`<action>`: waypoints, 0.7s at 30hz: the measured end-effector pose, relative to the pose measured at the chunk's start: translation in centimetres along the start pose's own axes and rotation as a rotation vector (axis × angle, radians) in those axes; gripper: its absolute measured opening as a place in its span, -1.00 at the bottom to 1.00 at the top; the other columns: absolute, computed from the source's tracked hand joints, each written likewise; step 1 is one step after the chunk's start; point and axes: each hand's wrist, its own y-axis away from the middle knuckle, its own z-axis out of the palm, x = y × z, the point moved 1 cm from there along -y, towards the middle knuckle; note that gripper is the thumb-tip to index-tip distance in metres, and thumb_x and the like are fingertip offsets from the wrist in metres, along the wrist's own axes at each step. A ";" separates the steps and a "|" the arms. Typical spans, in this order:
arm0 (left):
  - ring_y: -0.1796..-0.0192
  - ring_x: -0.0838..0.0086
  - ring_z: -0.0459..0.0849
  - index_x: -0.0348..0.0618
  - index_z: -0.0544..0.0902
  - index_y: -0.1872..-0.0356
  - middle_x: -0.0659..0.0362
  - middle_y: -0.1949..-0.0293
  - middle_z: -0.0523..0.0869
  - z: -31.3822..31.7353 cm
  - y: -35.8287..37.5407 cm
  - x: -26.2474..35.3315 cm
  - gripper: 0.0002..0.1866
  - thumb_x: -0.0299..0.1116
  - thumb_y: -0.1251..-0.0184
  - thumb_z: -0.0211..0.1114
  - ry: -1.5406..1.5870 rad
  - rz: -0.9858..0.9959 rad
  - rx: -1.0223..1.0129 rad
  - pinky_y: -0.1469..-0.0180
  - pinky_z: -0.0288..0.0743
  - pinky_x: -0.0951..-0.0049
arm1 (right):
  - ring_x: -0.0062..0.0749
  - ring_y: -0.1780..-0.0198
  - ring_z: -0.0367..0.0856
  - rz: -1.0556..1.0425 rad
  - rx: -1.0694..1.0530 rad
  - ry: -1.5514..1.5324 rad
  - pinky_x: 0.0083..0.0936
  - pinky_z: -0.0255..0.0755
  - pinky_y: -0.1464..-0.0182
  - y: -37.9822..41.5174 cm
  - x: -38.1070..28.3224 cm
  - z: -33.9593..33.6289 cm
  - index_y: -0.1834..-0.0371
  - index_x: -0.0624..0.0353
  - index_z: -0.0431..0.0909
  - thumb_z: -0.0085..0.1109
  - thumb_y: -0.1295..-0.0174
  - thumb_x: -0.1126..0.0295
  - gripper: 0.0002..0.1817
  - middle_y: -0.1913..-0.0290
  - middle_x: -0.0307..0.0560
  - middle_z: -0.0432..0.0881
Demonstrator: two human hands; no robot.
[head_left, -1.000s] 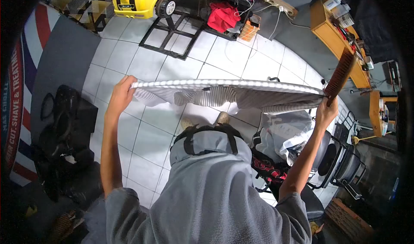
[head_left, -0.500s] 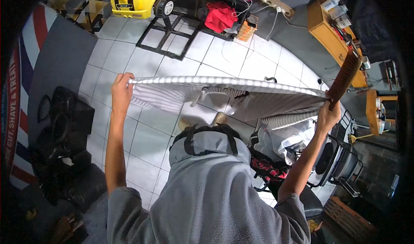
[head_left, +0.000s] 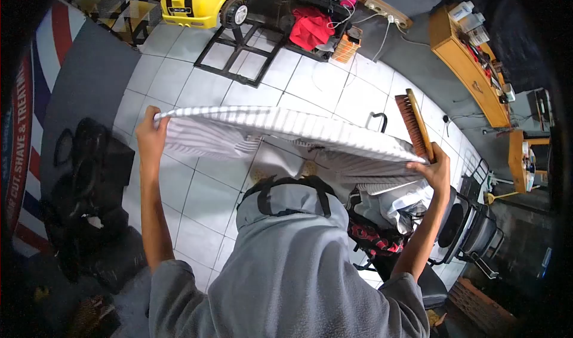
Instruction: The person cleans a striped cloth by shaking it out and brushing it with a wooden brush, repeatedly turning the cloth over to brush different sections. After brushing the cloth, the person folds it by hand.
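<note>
White tiled floor (head_left: 206, 189) down here, yellow toy car (head_left: 194, 8) at the far left, and a striped cloth (head_left: 286, 120) stretched across the middle, left hand (head_left: 151, 129) pinching its left end, right hand (head_left: 439, 169) clamped on its right end plus a wooden brush (head_left: 417, 125) pointing far side

Thin creased striped cloth (head_left: 268, 120), coarse-bristled wooden brush (head_left: 420, 125) at the cloth's right end, smooth glossy floor tiles (head_left: 212, 190) beneath the cloth, shiny plastic toy car (head_left: 200, 8) beyond it, matt fleecy shirt (head_left: 286, 272) before it
</note>
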 end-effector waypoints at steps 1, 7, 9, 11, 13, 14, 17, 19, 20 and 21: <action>0.54 0.14 0.49 -0.18 0.47 0.27 -0.03 0.59 0.47 -0.6 -0.1 0.0 -0.76 -0.46 -0.04 0.31 0.001 0.064 0.017 0.49 0.33 0.32 | -0.47 0.51 0.37 0.013 0.047 0.003 -0.53 0.31 0.40 -0.2 0.5 0.0 0.30 0.33 0.48 0.14 0.15 0.60 -0.74 0.55 -0.04 0.42; 0.47 0.33 0.63 -0.22 0.53 0.40 0.00 0.52 0.59 -3.1 -1.2 3.1 -0.75 -0.49 0.13 0.42 0.037 0.280 -0.425 0.41 0.44 0.42 | -0.28 0.40 0.52 0.036 0.504 0.022 -0.46 0.39 0.28 -2.6 2.6 0.8 0.12 0.30 0.51 0.08 0.00 0.60 -0.69 0.38 0.06 0.55; 0.46 0.33 0.65 -0.24 0.53 0.41 0.05 0.55 0.59 -2.6 -1.2 4.1 -0.83 -0.48 0.04 0.33 0.122 0.242 -0.561 0.41 0.44 0.36 | -0.35 0.38 0.54 0.104 0.578 0.003 -0.46 0.40 0.26 -3.2 3.3 0.8 0.07 0.29 0.51 0.08 -0.09 0.55 -0.70 0.37 0.06 0.58; 0.49 0.32 0.63 -0.25 0.54 0.41 0.06 0.57 0.58 -3.4 -1.5 5.6 -0.87 -0.47 -0.01 0.28 0.214 0.251 -0.704 0.42 0.43 0.34 | -0.37 0.37 0.55 0.019 0.692 -0.033 -0.47 0.40 0.26 -3.6 3.0 0.6 0.07 0.28 0.51 0.07 -0.09 0.56 -0.71 0.38 0.06 0.59; 0.50 0.18 0.59 -0.27 0.54 0.40 0.03 0.56 0.59 -4.4 -2.0 6.6 -0.86 -0.44 -0.04 0.26 0.228 0.208 -0.807 0.41 0.42 0.30 | -0.43 0.38 0.53 0.085 0.629 -0.048 -0.51 0.38 0.28 -3.3 1.7 -0.4 0.09 0.27 0.50 0.05 -0.09 0.57 -0.73 0.41 0.05 0.57; 0.50 0.11 0.56 -0.28 0.54 0.40 0.01 0.55 0.59 -4.6 -2.1 6.8 -0.86 -0.42 -0.06 0.25 0.237 0.188 -0.860 0.40 0.41 0.28 | -0.44 0.39 0.52 0.123 0.596 -0.039 -0.52 0.37 0.29 -3.2 1.6 -0.8 0.10 0.27 0.50 0.05 -0.10 0.58 -0.73 0.41 0.05 0.56; 0.44 0.11 0.53 -0.31 0.51 0.41 0.01 0.56 0.49 -2.8 -1.5 4.2 -0.93 -0.55 -0.05 0.17 0.172 0.362 -0.716 0.36 0.37 0.32 | -0.53 0.38 0.47 0.060 0.604 -0.062 -0.58 0.35 0.30 -3.2 2.2 -0.9 0.11 0.29 0.47 0.02 -0.12 0.58 -0.75 0.42 0.00 0.55; 0.38 0.10 0.51 -0.32 0.49 0.43 0.01 0.52 0.48 -2.1 -1.2 4.6 -0.92 -0.56 -0.05 0.19 0.193 0.364 -0.607 0.35 0.35 0.30 | -0.54 0.36 0.47 0.027 0.634 -0.097 -0.60 0.34 0.30 -3.2 2.1 -0.9 0.10 0.30 0.48 0.01 -0.13 0.58 -0.75 0.41 -0.01 0.55; 0.35 0.09 0.50 -0.33 0.48 0.44 0.00 0.51 0.48 -1.8 -1.2 4.7 -0.92 -0.57 -0.04 0.21 0.204 0.365 -0.551 0.34 0.34 0.29 | -0.55 0.35 0.47 0.038 0.628 -0.097 -0.60 0.35 0.29 -3.2 1.9 -1.0 0.09 0.30 0.48 0.01 -0.14 0.58 -0.75 0.40 -0.01 0.56; 0.35 0.09 0.49 -0.32 0.46 0.46 0.01 0.51 0.47 -1.3 -1.2 4.0 -0.90 -0.57 -0.03 0.22 0.157 0.367 -0.555 0.34 0.32 0.28 | -0.56 0.34 0.47 0.048 0.624 -0.097 -0.60 0.35 0.29 -3.2 1.5 -1.1 0.08 0.30 0.48 0.00 -0.14 0.58 -0.75 0.40 -0.02 0.56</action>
